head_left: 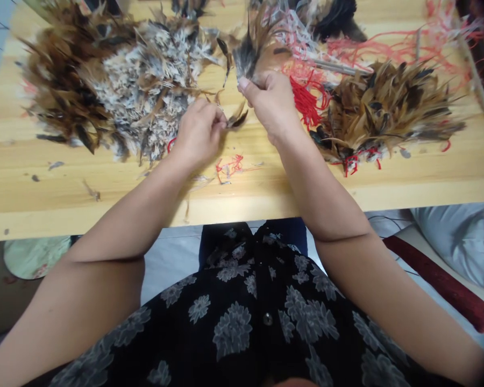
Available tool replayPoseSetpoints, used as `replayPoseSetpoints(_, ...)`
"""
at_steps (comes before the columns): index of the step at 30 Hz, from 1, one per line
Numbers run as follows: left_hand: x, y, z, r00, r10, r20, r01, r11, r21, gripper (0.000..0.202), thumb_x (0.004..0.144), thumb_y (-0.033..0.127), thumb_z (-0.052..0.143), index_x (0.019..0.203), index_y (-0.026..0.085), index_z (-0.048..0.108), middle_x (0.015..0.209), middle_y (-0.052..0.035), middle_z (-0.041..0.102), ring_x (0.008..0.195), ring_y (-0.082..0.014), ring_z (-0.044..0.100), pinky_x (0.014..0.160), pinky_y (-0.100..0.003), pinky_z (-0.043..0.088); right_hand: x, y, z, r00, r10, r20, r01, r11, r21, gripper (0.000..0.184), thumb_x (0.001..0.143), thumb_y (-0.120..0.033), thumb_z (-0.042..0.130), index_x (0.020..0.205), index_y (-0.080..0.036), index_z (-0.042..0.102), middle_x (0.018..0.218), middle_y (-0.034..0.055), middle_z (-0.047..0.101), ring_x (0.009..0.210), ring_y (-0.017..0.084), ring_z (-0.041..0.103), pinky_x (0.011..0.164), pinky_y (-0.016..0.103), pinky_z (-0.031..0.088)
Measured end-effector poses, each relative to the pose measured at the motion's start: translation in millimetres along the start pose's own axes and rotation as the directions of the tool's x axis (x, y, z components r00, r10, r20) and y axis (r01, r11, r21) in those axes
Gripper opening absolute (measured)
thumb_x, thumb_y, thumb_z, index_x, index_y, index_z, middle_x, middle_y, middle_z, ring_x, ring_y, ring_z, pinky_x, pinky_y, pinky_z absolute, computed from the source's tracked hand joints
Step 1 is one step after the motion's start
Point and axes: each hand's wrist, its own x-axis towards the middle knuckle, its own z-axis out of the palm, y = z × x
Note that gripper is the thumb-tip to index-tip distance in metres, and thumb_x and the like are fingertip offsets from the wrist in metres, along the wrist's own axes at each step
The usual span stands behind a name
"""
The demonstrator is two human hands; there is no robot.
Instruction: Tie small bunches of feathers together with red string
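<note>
My right hand (272,102) is closed around the base of a bunch of brown and dark feathers (248,54), whose tips fan up and away from me. My left hand (201,129) is closed in a pinch, with a small dark feather (237,117) sticking out to the right of its fingertips. Just left of that hand spreads a big heap of feathers (141,80), brown at the outside and pale grey fluff in the middle. Red threads (308,102) lie bunched beside my right wrist.
Tied bundles of brown feathers (383,107) lie at the right. Pink and white plastic strings (391,48) tangle behind them, near a thin stick (339,66). Red thread scraps (232,165) lie on the wooden table (242,201) close to me. Black feathers (339,21) sit at the back.
</note>
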Motion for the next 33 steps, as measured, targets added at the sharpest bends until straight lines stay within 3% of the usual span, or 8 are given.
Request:
replayPoseSetpoints(3, -2.0, 2.0, -7.5, 0.998, -0.044, -0.041, 0.042, 0.998, -0.055, 0.039, 0.101, 0.016, 0.107, 0.093, 0.031, 0.072, 0.093, -0.0043, 0.067, 0.122, -0.0344, 0.067, 0.115, -0.046, 0.060, 3.9, 3.7, 0.2, 1.000, -0.006, -0.004, 0.005, 1.000, -0.015, 0.062, 0.102, -0.065, 0.091, 0.073, -0.041, 0.042, 0.076, 0.0043, 0.047, 0.099, 0.033, 0.053, 0.091, 0.049, 0.050)
replayPoseSetpoints(6, -2.6, 4.6, -10.7, 0.986, -0.159, -0.052, 0.146, 0.971, -0.187, 0.044, 0.106, 0.026, 0.112, 0.094, 0.028, 0.070, 0.084, -0.0010, 0.064, 0.105, -0.0288, 0.074, 0.089, -0.039, 0.058, -0.4, 0.1, 0.7, 1.000, 0.006, -0.030, -0.007, 1.000, -0.024, 0.060, 0.116, -0.050, 0.083, 0.074, -0.037, 0.042, 0.080, 0.0016, 0.046, 0.092, 0.027, 0.045, 0.092, 0.045, 0.046)
replayPoseSetpoints(8, -1.4, 5.6, -12.3, 0.973, -0.224, -0.046, 0.201, 0.933, -0.298, 0.052, 0.107, 0.032, 0.116, 0.092, 0.027, 0.067, 0.079, 0.0006, 0.060, 0.097, -0.0249, 0.074, 0.082, -0.037, 0.054, -5.2, -4.0, 2.6, 0.999, 0.015, -0.038, -0.016, 0.999, -0.034, 0.058, 0.120, -0.042, 0.080, 0.076, -0.035, 0.043, 0.080, -0.0006, 0.043, 0.090, 0.024, 0.040, 0.091, 0.042, 0.043)
replayPoseSetpoints(13, 0.8, 9.4, -17.7, 0.956, -0.290, 0.032, 0.265, 0.818, -0.511, 0.052, 0.109, 0.030, 0.116, 0.095, 0.027, 0.066, 0.082, 0.0002, 0.066, 0.098, -0.0218, 0.072, 0.083, -0.033, 0.059, -15.6, -9.0, 17.2, 0.996, 0.090, 0.025, -0.087, 0.992, -0.092, 0.062, 0.122, -0.029, 0.081, 0.074, -0.031, 0.041, 0.075, -0.0048, 0.028, 0.088, 0.020, 0.034, 0.089, 0.040, 0.036)
replayPoseSetpoints(16, -1.8, 15.1, -15.7, 0.946, -0.320, 0.041, 0.286, 0.773, -0.566, 0.049, 0.107, 0.024, 0.114, 0.090, 0.028, 0.069, 0.088, -0.0018, 0.074, 0.091, -0.0213, 0.075, 0.077, -0.032, 0.063, -21.6, -5.6, 28.3, 0.995, 0.086, 0.054, -0.081, 0.992, -0.096, 0.065, 0.121, -0.027, 0.084, 0.072, -0.029, 0.041, 0.076, -0.0052, 0.030, 0.083, 0.018, 0.035, 0.086, 0.040, 0.033)
replayPoseSetpoints(20, -4.7, 24.9, -6.4, 0.925, -0.376, 0.053, 0.336, 0.744, -0.577, 0.047, 0.107, 0.015, 0.113, 0.085, 0.026, 0.072, 0.085, -0.0023, 0.075, 0.081, -0.0199, 0.079, 0.070, -0.028, 0.065, -27.1, 4.6, 36.9, 0.997, 0.050, 0.058, -0.046, 0.997, -0.067, 0.064, 0.119, -0.027, 0.085, 0.070, -0.029, 0.044, 0.075, -0.0049, 0.032, 0.080, 0.017, 0.036, 0.082, 0.038, 0.034)
replayPoseSetpoints(25, -4.8, 34.3, 2.6, 0.901, -0.430, 0.047, 0.375, 0.722, -0.582, 0.049, 0.111, -0.001, 0.101, 0.081, 0.022, 0.071, 0.078, 0.0000, 0.071, 0.068, -0.0126, 0.072, 0.061, -0.016, 0.059, -27.5, 12.0, 39.8, 0.996, 0.025, 0.081, -0.021, 0.999, -0.038, 0.057, 0.116, -0.027, 0.084, 0.072, -0.028, 0.049, 0.075, -0.0042, 0.036, 0.082, 0.019, 0.042, 0.084, 0.035, 0.045)
replayPoseSetpoints(33, -7.6, 46.3, 6.2, 0.879, -0.476, 0.036, 0.413, 0.722, -0.555, 0.051, 0.106, -0.013, 0.095, 0.081, 0.021, 0.067, 0.077, 0.0017, 0.072, 0.066, -0.0129, 0.077, 0.060, -0.016, 0.061, -36.3, -6.1, 34.7, 0.991, 0.078, 0.112, -0.070, 0.995, -0.072, 0.057, 0.119, -0.028, 0.081, 0.073, -0.029, 0.047, 0.076, -0.0039, 0.044, 0.083, 0.018, 0.047, 0.086, 0.037, 0.046)
